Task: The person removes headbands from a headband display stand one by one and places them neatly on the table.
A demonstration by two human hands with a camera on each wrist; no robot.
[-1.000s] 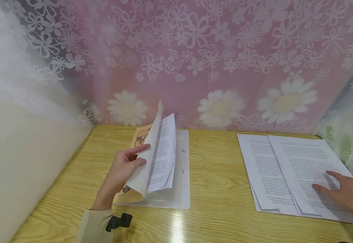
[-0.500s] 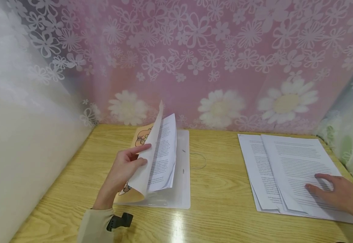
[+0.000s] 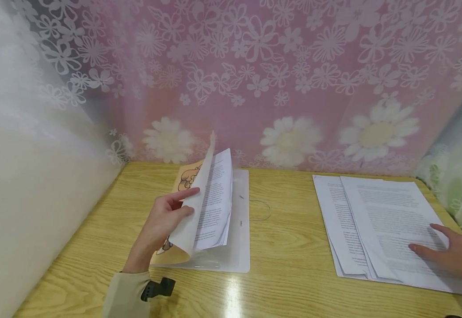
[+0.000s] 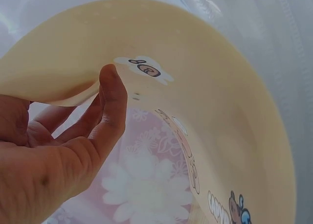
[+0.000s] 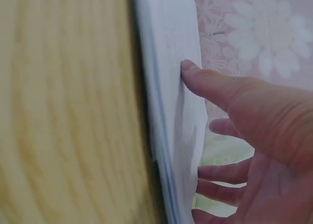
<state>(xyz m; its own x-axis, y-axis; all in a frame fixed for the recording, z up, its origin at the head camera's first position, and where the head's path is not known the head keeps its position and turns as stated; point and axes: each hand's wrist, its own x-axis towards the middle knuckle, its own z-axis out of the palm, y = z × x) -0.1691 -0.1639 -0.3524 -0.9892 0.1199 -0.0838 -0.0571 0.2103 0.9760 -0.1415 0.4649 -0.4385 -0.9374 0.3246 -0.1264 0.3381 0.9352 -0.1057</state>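
Observation:
My left hand (image 3: 166, 218) pinches the curled cover (image 3: 194, 225) of a folder in the head view. The cover is white inside, orange with cartoon figures outside. In the left wrist view the cover (image 4: 234, 87) bends in a wide arch above the fingers. Printed sheets (image 3: 215, 203) lie partly under it, on the folder's translucent back (image 3: 238, 251). At the right, my right hand (image 3: 455, 254) rests with spread fingers on a stack of printed papers (image 3: 386, 212). The right wrist view shows the thumb on the papers (image 5: 171, 43) and the other fingers by their edge.
A second printed stack (image 3: 336, 212) shows from under the left side of the top papers. A thin elastic loop (image 3: 268, 210) sticks out from the folder onto the wooden table (image 3: 282, 247). A floral curtain (image 3: 231, 88) hangs behind the table's far edge.
The upper papers have slid a little left over the stack below. My right hand moved left with them, then back right. My left hand keeps its hold on the cover.

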